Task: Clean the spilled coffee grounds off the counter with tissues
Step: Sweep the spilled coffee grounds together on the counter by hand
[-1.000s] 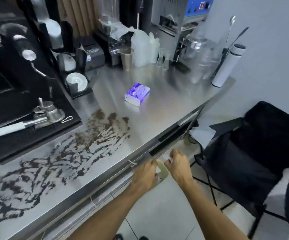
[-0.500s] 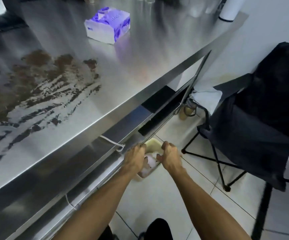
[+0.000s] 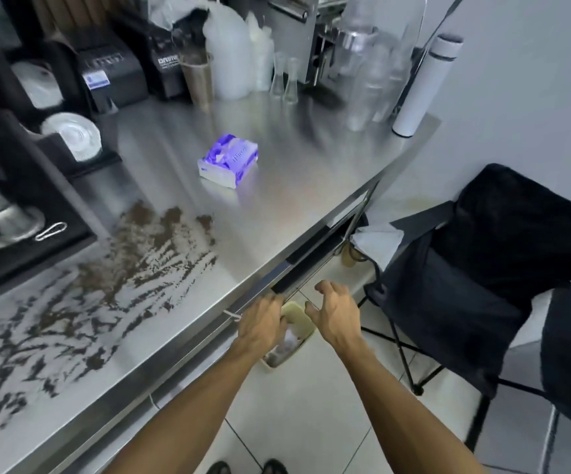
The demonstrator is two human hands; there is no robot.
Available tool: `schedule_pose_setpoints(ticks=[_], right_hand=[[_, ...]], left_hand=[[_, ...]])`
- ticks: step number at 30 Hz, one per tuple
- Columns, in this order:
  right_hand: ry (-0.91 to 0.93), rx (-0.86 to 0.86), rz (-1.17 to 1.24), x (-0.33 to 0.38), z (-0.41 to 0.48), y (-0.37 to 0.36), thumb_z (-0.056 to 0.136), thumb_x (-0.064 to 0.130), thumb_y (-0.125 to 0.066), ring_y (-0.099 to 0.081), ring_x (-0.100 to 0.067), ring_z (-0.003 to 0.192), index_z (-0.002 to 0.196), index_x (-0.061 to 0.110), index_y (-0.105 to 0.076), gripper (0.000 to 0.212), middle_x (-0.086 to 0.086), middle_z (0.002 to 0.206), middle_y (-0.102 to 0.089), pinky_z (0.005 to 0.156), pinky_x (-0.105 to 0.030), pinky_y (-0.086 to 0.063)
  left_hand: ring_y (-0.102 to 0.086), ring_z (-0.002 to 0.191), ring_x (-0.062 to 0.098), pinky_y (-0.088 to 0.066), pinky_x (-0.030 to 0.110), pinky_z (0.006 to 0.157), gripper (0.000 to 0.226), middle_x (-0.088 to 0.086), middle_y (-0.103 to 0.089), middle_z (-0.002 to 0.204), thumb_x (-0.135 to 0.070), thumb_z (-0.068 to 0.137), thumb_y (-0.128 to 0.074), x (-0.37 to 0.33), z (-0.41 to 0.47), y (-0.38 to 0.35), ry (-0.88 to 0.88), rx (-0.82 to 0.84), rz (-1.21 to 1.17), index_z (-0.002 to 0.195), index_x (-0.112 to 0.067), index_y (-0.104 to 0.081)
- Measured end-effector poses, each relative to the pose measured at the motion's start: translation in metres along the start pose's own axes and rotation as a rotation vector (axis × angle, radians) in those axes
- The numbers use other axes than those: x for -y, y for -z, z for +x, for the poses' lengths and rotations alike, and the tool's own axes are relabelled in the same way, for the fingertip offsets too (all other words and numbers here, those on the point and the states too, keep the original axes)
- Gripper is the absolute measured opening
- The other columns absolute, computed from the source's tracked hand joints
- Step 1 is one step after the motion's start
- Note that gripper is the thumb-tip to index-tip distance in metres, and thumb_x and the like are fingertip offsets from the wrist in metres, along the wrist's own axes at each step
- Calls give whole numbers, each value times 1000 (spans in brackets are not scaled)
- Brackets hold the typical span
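Both arms reach down past the front edge of the steel worktop (image 3: 304,186), over a small pale bin (image 3: 297,318) that stands on the tiled floor. White crumpled tissue (image 3: 289,338) lies inside the bin. The left hand (image 3: 260,325) hangs over the bin's left side with its fingers curled down, and I cannot tell if it grips anything. The right hand (image 3: 335,311) is just beside it, above the bin's right rim, with its fingers spread and bent and nothing in them.

Brown coffee grounds (image 3: 106,285) are smeared in streaks over the left part of the worktop, from near the black mat (image 3: 31,248) down toward the front edge. A purple and white tissue pack (image 3: 228,161) sits alone near the middle of the worktop, well apart from the grounds.

At the back edge stand a metal cup (image 3: 198,78), a big cloudy plastic jug (image 3: 227,63), two small glasses (image 3: 284,80) and clear bottles. A white flask (image 3: 426,87) stands at the back right corner. A black chair (image 3: 482,268) is on the floor to the right.
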State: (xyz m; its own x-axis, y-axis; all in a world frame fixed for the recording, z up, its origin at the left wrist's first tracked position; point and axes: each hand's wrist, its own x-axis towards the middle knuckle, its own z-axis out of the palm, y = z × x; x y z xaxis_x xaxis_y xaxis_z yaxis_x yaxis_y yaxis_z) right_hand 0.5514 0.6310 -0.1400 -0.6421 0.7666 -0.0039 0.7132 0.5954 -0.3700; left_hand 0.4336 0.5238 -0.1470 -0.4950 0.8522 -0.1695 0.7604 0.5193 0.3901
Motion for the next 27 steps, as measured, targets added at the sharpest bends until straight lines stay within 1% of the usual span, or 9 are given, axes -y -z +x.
schedule_pose_setpoints(ticks=[3,8,10,13,16,19,20,23,27], right_hand=[[55,-34,-3,17,3,46,84,36,-64,-54,-27,105,119,13,-57,42,-7,114,-62,81,-35,-47],[188,-128,-58,46,14,106,79,35,-68,-57,-30,92,110,11,-60,40,-9,100,-63,79,-39,-49],[244,-166,-92,62,19,124,75,34,-73,-58,-31,86,105,10,-62,40,-9,95,-64,74,-41,-51],[342,-177,-104,94,25,139,72,32,-74,-61,-33,84,105,10,-64,41,-10,95,-67,69,-41,-53],[473,-157,-130,138,23,138,73,34,-73,-61,-31,87,106,12,-65,40,-8,99,-68,69,-40,-52],[612,-116,-112,193,17,115,71,36,-73,-61,-29,88,108,14,-63,44,-5,100,-66,68,-39,-53],[668,-101,-98,215,13,104,71,37,-72,-60,-29,88,109,15,-62,45,-5,100,-65,69,-40,-53],[832,-57,-95,285,-6,64,73,40,-70,-59,-29,89,108,16,-61,43,-5,101,-63,75,-40,-53],[1031,11,0,395,-51,12,79,39,-64,-58,-23,92,110,18,-60,38,-1,101,-62,79,-34,-54]], left_hand=[[-57,104,18,-48,30,82,36,1,-57,119,-27,92,-59,-26,-12,38,-26,-44,-22,125,-18,-52],[-57,104,20,-47,34,83,32,0,-57,117,-27,92,-54,-54,-27,99,-64,-184,-74,123,-20,-53],[-57,104,22,-48,35,82,32,0,-57,115,-28,90,-52,-53,-32,123,-67,-254,-68,121,-21,-54],[-57,105,23,-49,36,82,36,-1,-58,119,-30,89,-51,-36,-44,154,-52,-358,-62,124,-21,-54],[-58,105,21,-49,34,84,38,-2,-58,121,-31,90,-51,2,-67,179,-18,-488,-44,126,-21,-55],[-58,102,19,-51,34,84,42,0,-58,117,-38,87,-43,58,-105,196,44,-590,-37,122,-19,-58],[-58,102,19,-52,35,85,42,0,-58,117,-38,86,-43,80,-121,200,88,-610,-24,121,-19,-58],[-59,103,18,-52,37,87,36,-1,-58,118,-28,86,-57,148,-177,209,258,-657,-8,121,-21,-57],[-59,101,19,-52,35,85,33,-3,-59,117,-26,85,-58,237,-258,224,510,-691,6,118,-22,-59]])
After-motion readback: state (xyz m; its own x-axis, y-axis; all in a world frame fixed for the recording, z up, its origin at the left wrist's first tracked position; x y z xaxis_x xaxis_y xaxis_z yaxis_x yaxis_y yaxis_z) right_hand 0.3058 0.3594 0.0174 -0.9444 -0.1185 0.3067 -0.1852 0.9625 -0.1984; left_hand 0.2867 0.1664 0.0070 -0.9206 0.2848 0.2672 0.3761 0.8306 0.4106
